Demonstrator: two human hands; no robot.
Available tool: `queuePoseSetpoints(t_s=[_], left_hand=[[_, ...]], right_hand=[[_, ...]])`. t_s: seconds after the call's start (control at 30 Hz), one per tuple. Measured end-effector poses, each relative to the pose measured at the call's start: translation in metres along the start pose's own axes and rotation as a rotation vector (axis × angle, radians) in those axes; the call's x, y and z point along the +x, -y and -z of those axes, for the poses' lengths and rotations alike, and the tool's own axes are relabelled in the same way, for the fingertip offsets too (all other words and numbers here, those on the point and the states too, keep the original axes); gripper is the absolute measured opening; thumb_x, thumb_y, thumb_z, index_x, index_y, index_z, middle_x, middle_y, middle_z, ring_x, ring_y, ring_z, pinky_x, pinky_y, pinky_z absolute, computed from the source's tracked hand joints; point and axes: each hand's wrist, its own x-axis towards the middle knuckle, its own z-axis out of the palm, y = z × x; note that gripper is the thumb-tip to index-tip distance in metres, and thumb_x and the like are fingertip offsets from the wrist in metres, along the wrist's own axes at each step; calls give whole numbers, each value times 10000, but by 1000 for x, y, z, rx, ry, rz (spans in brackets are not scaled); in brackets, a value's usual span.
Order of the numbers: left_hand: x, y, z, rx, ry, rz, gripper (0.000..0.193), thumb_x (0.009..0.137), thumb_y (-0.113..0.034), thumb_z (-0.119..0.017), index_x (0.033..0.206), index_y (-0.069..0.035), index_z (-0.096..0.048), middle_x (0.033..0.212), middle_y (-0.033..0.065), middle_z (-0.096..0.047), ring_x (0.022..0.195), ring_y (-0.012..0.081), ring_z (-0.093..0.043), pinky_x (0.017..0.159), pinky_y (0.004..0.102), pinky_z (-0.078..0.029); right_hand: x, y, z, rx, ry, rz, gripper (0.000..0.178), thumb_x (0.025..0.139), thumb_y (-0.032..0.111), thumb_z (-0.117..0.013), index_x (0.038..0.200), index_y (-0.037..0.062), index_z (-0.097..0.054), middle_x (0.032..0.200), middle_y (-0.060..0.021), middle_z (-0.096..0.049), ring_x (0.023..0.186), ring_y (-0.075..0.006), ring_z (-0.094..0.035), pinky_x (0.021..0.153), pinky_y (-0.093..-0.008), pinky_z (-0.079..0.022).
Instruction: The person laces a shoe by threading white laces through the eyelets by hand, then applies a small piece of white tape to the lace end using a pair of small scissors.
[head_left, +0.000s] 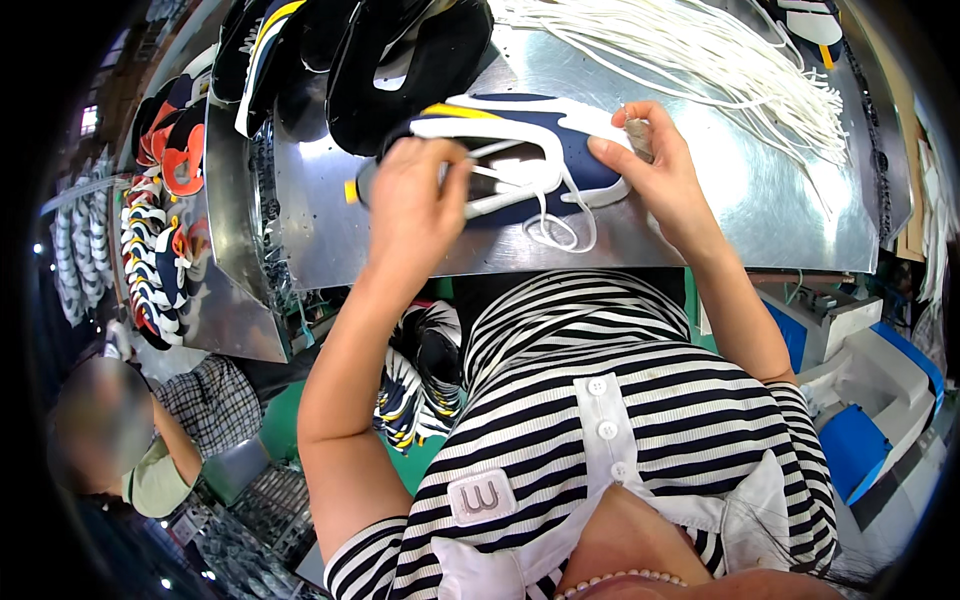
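Note:
A navy shoe upper (585, 150) with white trim and a yellow stripe lies on its side on the metal table, toe end to the right. White shoelace (560, 238) strands cross its opening, and a loose loop hangs off its near edge. My left hand (415, 200) is closed over the ankle end, slightly blurred, with lace strands running to its pinched fingers; the fingertips are partly hidden. Thumb and fingers of my right hand (660, 170) grip the toe end. A beige wrap (639, 140) shows at one finger of that hand.
A bundle of white laces (690, 50) spreads over the far right of the metal table (330, 220). Black shoe uppers (400, 70) crowd the far left. More uppers (155, 250) stack on a left side surface. A person (150, 430) sits lower left; a blue-and-grey machine (860, 400) stands right.

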Motion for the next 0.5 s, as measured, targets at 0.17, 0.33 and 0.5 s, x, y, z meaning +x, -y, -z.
queuePoseSetpoints(t_s=[0.17,0.33,0.5], left_hand=[[-36,89,80,448,-439,170,98,859,-75,-630,920,-4,-660,891,154,-657,852,329,-612,792,414,-481],[-105,166,130,693,-467,428,157,906,-123,-603,968,6,-667,862,151,-661,805,305,-617,754,379,-486],[-9,-26,60,-459,-11,-224,133,795,-18,-643,927,-21,-654,1193,187,-639,1003,286,-604,874,337,-467]], right_hand=[[0,13,20,266,-75,-68,291,870,152,-718,1058,75,-511,897,-24,-615,772,-81,-600,637,-208,-465],[5,-4,40,104,-49,-132,252,896,208,-692,1028,81,-519,891,-26,-614,784,-83,-593,662,-242,-466],[9,0,31,-478,-122,-17,241,928,260,-630,1010,46,-555,899,-120,-605,854,-288,-599,776,-374,-472]])
